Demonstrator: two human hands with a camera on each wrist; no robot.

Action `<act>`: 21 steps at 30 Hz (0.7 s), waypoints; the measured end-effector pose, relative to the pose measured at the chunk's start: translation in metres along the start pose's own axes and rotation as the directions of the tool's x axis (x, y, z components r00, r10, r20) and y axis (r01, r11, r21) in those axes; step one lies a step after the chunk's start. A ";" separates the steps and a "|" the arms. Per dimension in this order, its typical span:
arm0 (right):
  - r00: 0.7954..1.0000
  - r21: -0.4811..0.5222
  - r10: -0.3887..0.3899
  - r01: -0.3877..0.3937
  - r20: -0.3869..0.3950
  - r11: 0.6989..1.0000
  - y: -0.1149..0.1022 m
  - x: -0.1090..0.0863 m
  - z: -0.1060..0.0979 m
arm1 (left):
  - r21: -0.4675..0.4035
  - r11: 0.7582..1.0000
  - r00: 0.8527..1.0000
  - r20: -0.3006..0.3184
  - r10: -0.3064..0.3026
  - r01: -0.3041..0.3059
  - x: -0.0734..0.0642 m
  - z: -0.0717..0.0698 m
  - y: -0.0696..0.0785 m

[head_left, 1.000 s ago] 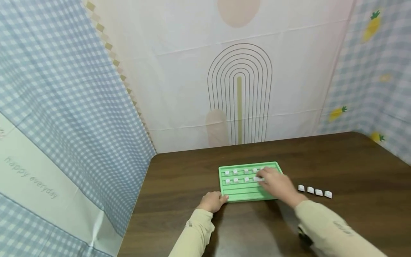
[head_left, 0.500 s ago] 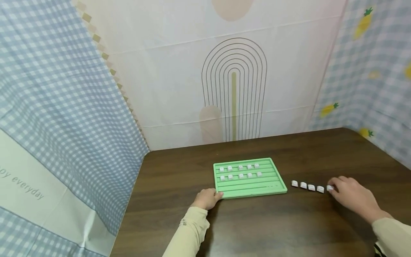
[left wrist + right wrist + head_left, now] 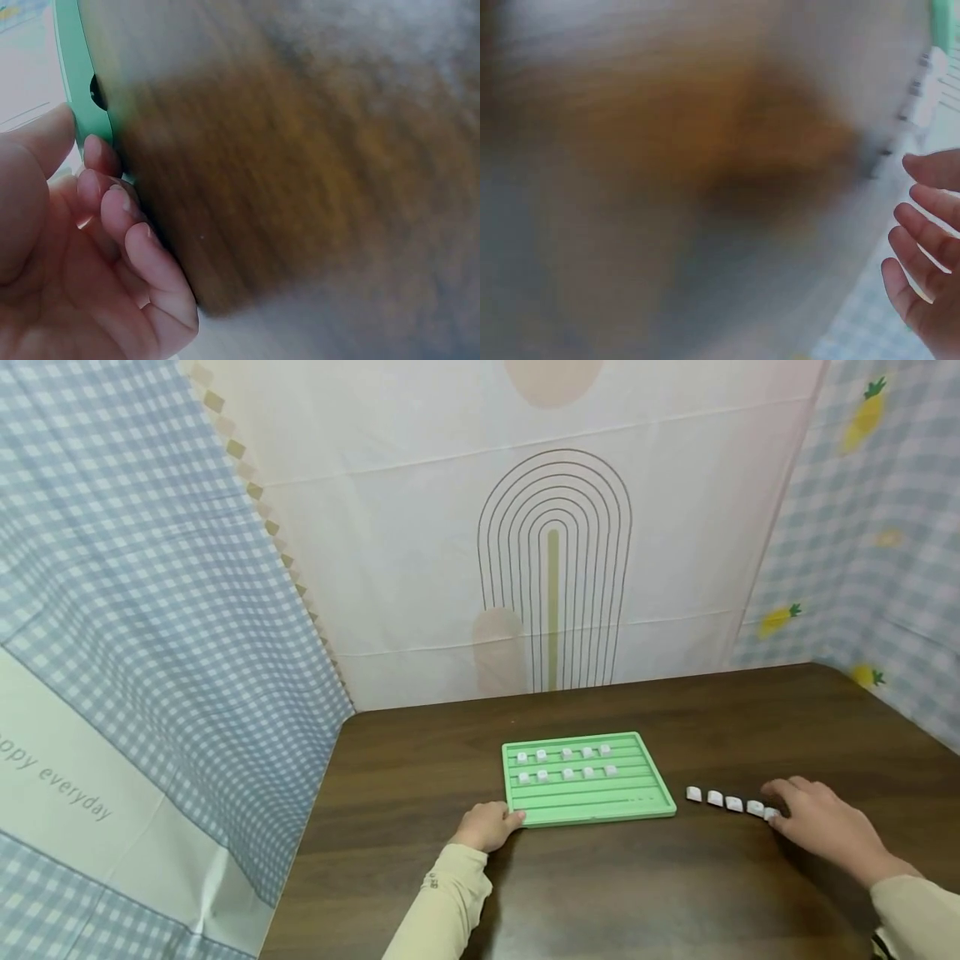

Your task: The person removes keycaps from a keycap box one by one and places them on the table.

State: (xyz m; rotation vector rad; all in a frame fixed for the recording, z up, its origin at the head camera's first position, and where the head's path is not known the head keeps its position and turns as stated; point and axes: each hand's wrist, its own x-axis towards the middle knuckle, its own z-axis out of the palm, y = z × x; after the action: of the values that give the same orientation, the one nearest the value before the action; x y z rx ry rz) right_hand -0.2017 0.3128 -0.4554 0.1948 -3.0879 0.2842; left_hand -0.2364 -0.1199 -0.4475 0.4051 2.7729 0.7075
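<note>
A light green ridged tray [image 3: 600,817] lies on the table in the head view. Two short rows of white keycaps [image 3: 567,753] sit along its upper rails. My left hand [image 3: 483,826] holds its near left corner; in the left wrist view the thumb lies on the green rim [image 3: 81,71] and the other fingers curl against the outer side. To the right of the tray, several white keycaps [image 3: 734,804] form a slanting line on the table. My right hand [image 3: 821,822] is at the line's right end, its fingertips beside the last keycap [image 3: 771,814], partly hidden. In the right wrist view its fingers are spread and loosely bent.
The dark wooden table [image 3: 637,893] extends around the tray and the keycap line. A pale printed curtain [image 3: 420,568] hangs behind the table. Blue checked cloth [image 3: 187,552] hangs at the left, with more checked cloth [image 3: 900,585] at the right.
My right hand has gone from the tray to the right end of the line, where another keycap now lies. Its fingers have since loosened from that keycap. My left hand has kept the tray corner.
</note>
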 end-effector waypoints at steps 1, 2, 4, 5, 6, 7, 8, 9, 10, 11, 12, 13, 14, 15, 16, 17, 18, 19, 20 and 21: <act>1.000 -0.003 -0.014 0.014 -0.014 1.000 -0.006 0.004 -0.004 | -0.006 1.000 1.000 0.002 -0.004 0.004 0.000 -0.001 0.000; 0.999 -0.004 -0.029 0.029 -0.033 1.000 -0.015 0.010 -0.007 | -0.011 1.000 1.000 0.003 -0.007 0.007 0.000 -0.003 -0.001; 0.995 -0.006 -0.071 0.071 -0.074 0.997 -0.035 0.023 -0.014 | -0.014 1.000 1.000 -0.001 -0.008 0.008 -0.001 -0.005 -0.002; 0.991 -0.006 -0.093 0.093 -0.096 0.996 -0.046 0.031 -0.017 | -0.026 1.000 1.000 0.002 -0.012 0.012 -0.001 -0.005 -0.003; 0.987 -0.006 -0.114 0.115 -0.116 0.993 -0.058 0.038 -0.018 | -0.030 0.999 1.000 0.002 -0.011 0.011 -0.001 -0.006 -0.003; 0.982 -0.006 -0.134 0.134 -0.134 0.991 -0.070 0.046 -0.018 | -0.031 0.999 1.000 0.001 -0.010 0.010 -0.002 -0.006 -0.004; 0.979 -0.001 -0.149 0.151 -0.142 0.989 -0.083 0.054 -0.017 | -0.034 0.999 1.000 0.002 -0.011 0.011 -0.002 -0.007 -0.005; 0.976 0.005 -0.167 0.170 -0.142 0.986 -0.095 0.062 -0.014 | -0.036 0.999 1.000 0.001 -0.012 0.012 -0.002 -0.007 -0.005; 0.974 0.013 -0.182 0.185 -0.135 0.983 -0.106 0.069 -0.011 | -0.036 0.999 1.000 -0.001 -0.013 0.013 -0.003 -0.007 -0.006; 0.974 0.023 -0.190 0.194 -0.124 0.981 -0.117 0.076 -0.006 | -0.036 0.999 1.000 -0.006 -0.013 0.012 -0.003 -0.007 -0.007; 0.975 0.037 -0.196 0.201 -0.108 0.979 -0.126 0.082 -0.001 | -0.038 0.999 1.000 -0.008 -0.015 0.015 -0.004 -0.007 -0.007; 0.976 0.055 -0.196 0.202 -0.090 0.978 -0.134 0.087 0.005 | -0.041 0.999 1.000 -0.010 -0.016 0.016 -0.004 -0.006 -0.007; 0.978 0.071 -0.194 0.199 -0.071 0.977 -0.141 0.091 0.010 | -0.044 0.999 1.000 -0.014 -0.014 0.014 -0.004 -0.005 -0.007; 0.980 0.083 -0.192 0.196 -0.056 0.977 -0.146 0.094 0.016 | -0.041 0.999 1.000 -0.016 -0.011 0.010 -0.005 -0.004 -0.007; 0.981 0.087 -0.189 0.193 -0.049 0.977 -0.150 0.097 0.021 | -0.041 0.999 1.000 -0.014 -0.008 0.007 -0.004 -0.003 -0.006; 0.982 0.087 -0.186 0.189 -0.046 0.978 -0.153 0.098 0.026 | -0.042 0.999 1.000 -0.010 -0.006 0.005 -0.004 -0.002 -0.005; 0.981 0.078 -0.185 0.189 -0.051 0.979 -0.154 0.099 0.030 | -0.038 0.999 1.000 -0.008 -0.002 0.002 -0.004 0.000 -0.005; 0.981 0.065 -0.185 0.189 -0.063 0.980 -0.155 0.099 0.033 | -0.034 0.999 1.000 -0.007 0.004 -0.004 -0.003 0.001 -0.004; 0.979 0.044 -0.190 0.193 -0.079 0.980 -0.156 0.099 0.036 | -0.026 1.000 1.000 -0.008 0.009 -0.009 -0.003 0.002 -0.003; 0.976 0.025 -0.195 0.199 -0.099 0.980 -0.156 0.099 0.037 | -0.020 1.000 1.000 -0.010 0.012 -0.012 -0.002 0.003 -0.003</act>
State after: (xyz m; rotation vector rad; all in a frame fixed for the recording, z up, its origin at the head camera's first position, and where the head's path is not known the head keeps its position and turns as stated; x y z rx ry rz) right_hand -0.2810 0.1417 -0.4594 0.4707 -2.9404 0.3292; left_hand -0.2344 -0.1216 -0.4510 0.4154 2.7723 0.7407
